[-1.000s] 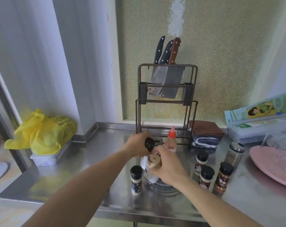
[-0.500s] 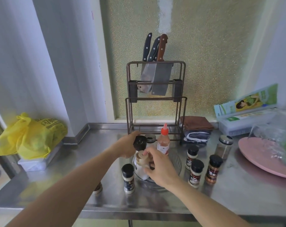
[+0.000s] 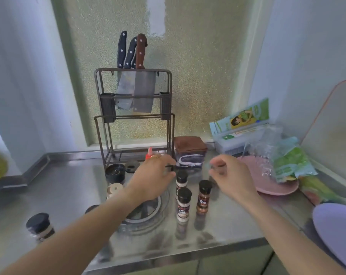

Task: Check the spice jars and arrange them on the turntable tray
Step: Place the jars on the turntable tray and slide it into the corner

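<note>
The clear turntable tray [image 3: 148, 215] sits in the middle of the steel counter. At its back left stand a black-lidded jar [image 3: 114, 173], a wooden-lidded jar [image 3: 113, 189] and a red-tipped bottle [image 3: 149, 155]. My left hand [image 3: 152, 179] hovers over the tray's back right with its fingers loosely bent and nothing in it. Just right of the tray are three black-capped spice jars [image 3: 183, 203], the nearest to my left fingertips being the back one [image 3: 181, 181]. My right hand [image 3: 229, 175], blurred, curls around the top of a glass jar [image 3: 214, 185] behind them. Another spice jar [image 3: 40, 225] stands far left.
A metal knife rack [image 3: 134, 120] with cleavers stands right behind the tray. Folded cloths [image 3: 190, 153] lie beside it. A pink plate [image 3: 277, 185] with plastic bags fills the right side, and a pale plate [image 3: 336, 231] sits at the near right edge.
Both hands have let go of the jars on the tray and moved right; the black-lidded and wooden-lidded jars now stand on the tray. The view has shifted right.
</note>
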`<control>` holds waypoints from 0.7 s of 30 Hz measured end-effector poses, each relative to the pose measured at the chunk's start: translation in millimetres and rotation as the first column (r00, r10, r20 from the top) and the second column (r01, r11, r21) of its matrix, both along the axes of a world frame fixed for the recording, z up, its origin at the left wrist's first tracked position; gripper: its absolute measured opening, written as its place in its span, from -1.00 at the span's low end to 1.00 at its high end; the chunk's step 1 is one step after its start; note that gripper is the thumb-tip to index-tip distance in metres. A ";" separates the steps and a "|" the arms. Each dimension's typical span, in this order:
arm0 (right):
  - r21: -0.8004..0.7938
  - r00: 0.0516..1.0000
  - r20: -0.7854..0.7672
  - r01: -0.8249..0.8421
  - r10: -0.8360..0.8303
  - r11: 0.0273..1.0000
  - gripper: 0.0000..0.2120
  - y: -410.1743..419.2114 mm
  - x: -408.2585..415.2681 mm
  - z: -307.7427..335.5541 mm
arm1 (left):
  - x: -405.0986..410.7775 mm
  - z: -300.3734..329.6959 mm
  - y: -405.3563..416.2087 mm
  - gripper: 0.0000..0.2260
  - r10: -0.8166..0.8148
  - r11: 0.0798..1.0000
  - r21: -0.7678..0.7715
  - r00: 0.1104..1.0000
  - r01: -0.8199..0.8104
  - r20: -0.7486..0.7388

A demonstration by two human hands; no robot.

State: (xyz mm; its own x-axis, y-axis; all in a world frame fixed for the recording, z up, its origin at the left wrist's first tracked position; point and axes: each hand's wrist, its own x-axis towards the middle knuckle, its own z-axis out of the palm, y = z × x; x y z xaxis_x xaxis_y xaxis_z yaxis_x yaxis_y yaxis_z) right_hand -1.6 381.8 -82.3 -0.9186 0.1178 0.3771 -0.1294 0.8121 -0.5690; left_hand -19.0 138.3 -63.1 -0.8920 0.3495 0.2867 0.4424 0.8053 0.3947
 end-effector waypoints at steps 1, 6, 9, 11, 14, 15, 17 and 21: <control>-0.010 0.998 0.023 0.053 -0.053 0.999 -0.80 16.4 -6.0 -5.8 | -5.4 -4.3 8.8 -0.67 -0.001 1.000 -0.008 1.000 0.001 0.019; 0.005 0.975 0.138 0.173 -0.172 0.985 -0.56 64.3 -48.0 -37.3 | -36.3 -27.3 41.8 -0.66 0.017 1.000 -0.016 0.994 -0.016 0.105; -0.006 0.975 0.163 0.154 -0.151 0.988 -0.36 69.6 -77.4 -47.1 | -51.3 -36.1 52.2 -0.65 0.044 0.999 -0.028 0.991 -0.040 0.124; -0.011 0.976 0.163 0.149 -0.145 0.989 -0.26 71.4 -97.9 -51.6 | -59.4 -40.7 57.5 -0.62 0.057 0.997 -0.059 0.989 -0.049 0.139; -0.004 0.973 0.186 0.141 -0.138 0.990 -0.31 69.6 -123.5 -61.3 | -69.7 -46.1 60.8 -0.61 0.065 0.994 -0.099 0.981 -0.047 0.184; 0.014 0.972 0.190 0.138 -0.138 0.990 -0.37 67.9 -129.4 -65.4 | -72.3 -47.5 61.2 -0.63 0.063 0.994 -0.099 0.977 -0.043 0.206; 0.043 0.971 0.187 0.142 -0.147 0.989 -0.46 65.4 -136.1 -72.3 | -75.7 -50.5 61.7 -0.63 0.066 0.995 -0.087 0.974 -0.048 0.218; 0.032 0.976 0.144 0.157 -0.160 0.987 -0.47 63.8 -128.9 -65.2 | -72.7 -51.7 63.4 -0.67 0.065 0.998 -0.032 0.986 -0.061 0.156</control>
State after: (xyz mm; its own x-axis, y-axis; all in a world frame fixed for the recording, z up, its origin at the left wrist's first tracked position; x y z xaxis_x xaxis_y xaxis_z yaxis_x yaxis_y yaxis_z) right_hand -130.5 445.6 -147.6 -0.9341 0.2604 0.2444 0.0853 0.8272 -0.5554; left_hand -91.7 201.7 -114.9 -0.9456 0.2969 0.1332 0.3250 0.8408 0.4329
